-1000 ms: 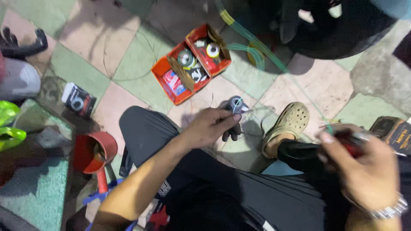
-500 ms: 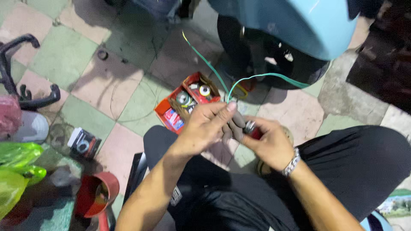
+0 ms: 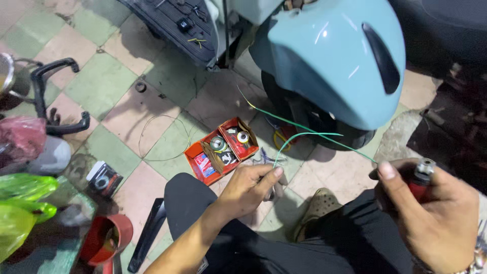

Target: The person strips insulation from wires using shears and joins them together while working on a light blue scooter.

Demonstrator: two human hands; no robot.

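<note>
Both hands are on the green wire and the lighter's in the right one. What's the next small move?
Probably bring the right hand toward the left hand, so the red lighter nears the green wire end that the left fingers pinch. The hands are far apart now, the wire arcs slack between them, and no flame shows.

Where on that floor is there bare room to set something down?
Bare tiles lie between the black chair arm and the scooter, crossed only by thin wire. It is crowded around the orange box, the green wire, and both hands: left, right.
</note>
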